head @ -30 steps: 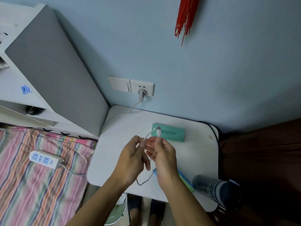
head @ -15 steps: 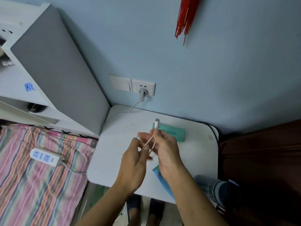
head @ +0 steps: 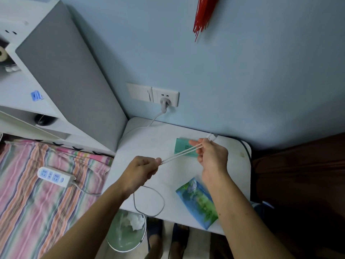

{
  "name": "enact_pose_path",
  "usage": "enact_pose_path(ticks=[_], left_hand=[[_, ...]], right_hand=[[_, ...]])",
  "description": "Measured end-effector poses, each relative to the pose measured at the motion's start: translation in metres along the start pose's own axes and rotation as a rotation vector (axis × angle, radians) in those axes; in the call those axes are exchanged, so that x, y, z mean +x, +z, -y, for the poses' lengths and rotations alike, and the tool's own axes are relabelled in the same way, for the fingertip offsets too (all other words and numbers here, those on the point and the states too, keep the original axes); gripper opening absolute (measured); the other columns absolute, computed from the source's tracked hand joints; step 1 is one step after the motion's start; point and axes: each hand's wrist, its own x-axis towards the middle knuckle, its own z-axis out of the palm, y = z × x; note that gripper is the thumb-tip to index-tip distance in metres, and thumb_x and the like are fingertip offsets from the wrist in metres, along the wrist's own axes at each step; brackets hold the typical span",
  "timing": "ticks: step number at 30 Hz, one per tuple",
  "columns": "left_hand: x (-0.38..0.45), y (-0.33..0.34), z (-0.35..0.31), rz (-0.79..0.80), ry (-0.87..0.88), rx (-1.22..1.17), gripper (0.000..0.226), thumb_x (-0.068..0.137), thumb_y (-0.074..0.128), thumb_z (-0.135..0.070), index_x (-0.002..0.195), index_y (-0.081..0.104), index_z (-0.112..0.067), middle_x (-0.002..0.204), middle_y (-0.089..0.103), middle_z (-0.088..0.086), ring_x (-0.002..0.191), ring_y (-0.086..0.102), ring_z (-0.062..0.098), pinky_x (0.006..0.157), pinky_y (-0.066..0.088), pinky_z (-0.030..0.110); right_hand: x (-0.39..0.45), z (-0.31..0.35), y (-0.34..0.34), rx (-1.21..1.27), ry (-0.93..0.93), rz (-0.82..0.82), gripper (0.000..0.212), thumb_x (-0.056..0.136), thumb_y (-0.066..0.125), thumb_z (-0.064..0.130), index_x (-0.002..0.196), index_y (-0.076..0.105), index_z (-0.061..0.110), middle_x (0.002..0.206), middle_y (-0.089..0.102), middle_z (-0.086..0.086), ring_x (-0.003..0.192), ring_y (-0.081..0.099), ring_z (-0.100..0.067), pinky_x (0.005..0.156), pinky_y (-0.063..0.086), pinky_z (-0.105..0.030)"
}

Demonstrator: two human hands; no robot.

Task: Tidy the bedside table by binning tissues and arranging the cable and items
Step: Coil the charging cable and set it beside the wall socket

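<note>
Two strands of the white cable (head: pixel 182 153) run taut between our hands above the table (head: pixel 149 144). Our left hand (head: pixel 142 170) is closed in a pinch on the folded end; our right hand (head: pixel 212 156), fingers curled, grips the other end with the plug tip sticking out past it, over the green box (head: pixel 180 146) near the back edge. Slack cable loops off the front edge, above the bin (head: pixel 125 234) holding a tissue (head: pixel 137 221). A blue-green packet (head: pixel 197 200) lies at the front right.
</note>
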Motion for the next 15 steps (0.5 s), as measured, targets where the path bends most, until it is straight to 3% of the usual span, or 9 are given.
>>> enact_pose_path(ticks=[3, 6, 9, 11, 13, 15], left_hand=[[0.004, -0.005, -0.007, -0.102, 0.011, -0.263, 0.050, 0.092, 0.058, -0.027, 0.047, 0.034, -0.025, 0.049, 0.024, -0.007, 0.042, 0.015, 0.010, 0.039, 0.016, 0.018], [0.009, -0.006, -0.014, -0.145, -0.005, -0.497, 0.049, 0.090, 0.057, -0.020, 0.050, 0.031, -0.027, 0.047, 0.022, -0.010, 0.040, 0.014, 0.009, 0.037, 0.016, 0.017], [0.013, -0.006, -0.021, -0.114, -0.036, -0.497, 0.050, 0.090, 0.058, -0.018, 0.050, 0.029, -0.025, 0.048, 0.021, -0.008, 0.040, 0.012, 0.010, 0.038, 0.016, 0.017], [0.014, -0.005, -0.024, -0.087, -0.027, -0.413, 0.051, 0.090, 0.059, -0.017, 0.053, 0.025, -0.023, 0.049, 0.019, -0.006, 0.041, 0.011, 0.012, 0.040, 0.015, 0.017], [0.017, -0.002, -0.026, -0.060, -0.017, -0.383, 0.051, 0.090, 0.060, -0.016, 0.056, 0.023, -0.022, 0.049, 0.020, -0.006, 0.041, 0.012, 0.012, 0.040, 0.016, 0.017], [0.019, 0.000, -0.030, -0.033, -0.023, -0.390, 0.048, 0.086, 0.063, -0.019, 0.052, 0.028, -0.021, 0.047, 0.021, -0.007, 0.041, 0.012, 0.012, 0.040, 0.016, 0.018]], right_hand=[[0.000, -0.012, -0.002, -0.039, 0.087, -0.074, 0.019, 0.092, 0.050, 0.007, 0.080, 0.065, 0.010, 0.075, 0.076, -0.010, 0.043, 0.056, -0.007, 0.037, 0.034, -0.017], [-0.002, -0.023, -0.007, -0.354, 0.125, -0.012, 0.021, 0.087, 0.054, 0.015, 0.084, 0.069, 0.001, 0.064, 0.075, -0.012, 0.036, 0.057, -0.009, 0.034, 0.037, -0.018], [-0.003, -0.030, -0.013, -1.020, -0.084, -0.022, 0.031, 0.083, 0.059, 0.038, 0.088, 0.068, 0.010, 0.078, 0.074, -0.006, 0.073, 0.068, -0.025, 0.061, 0.050, -0.028], [-0.007, -0.027, -0.011, -1.002, -0.358, -0.044, 0.026, 0.088, 0.059, 0.040, 0.094, 0.065, 0.016, 0.096, 0.071, -0.003, 0.093, 0.065, -0.029, 0.076, 0.051, -0.034], [-0.011, -0.022, -0.001, -0.663, -0.426, 0.253, 0.027, 0.092, 0.055, 0.042, 0.103, 0.067, 0.021, 0.108, 0.071, 0.002, 0.107, 0.062, -0.020, 0.095, 0.049, -0.039], [-0.015, -0.019, 0.009, -0.501, -0.272, 0.624, 0.040, 0.090, 0.052, 0.054, 0.106, 0.070, 0.022, 0.109, 0.072, 0.003, 0.110, 0.062, -0.012, 0.102, 0.046, -0.035]])
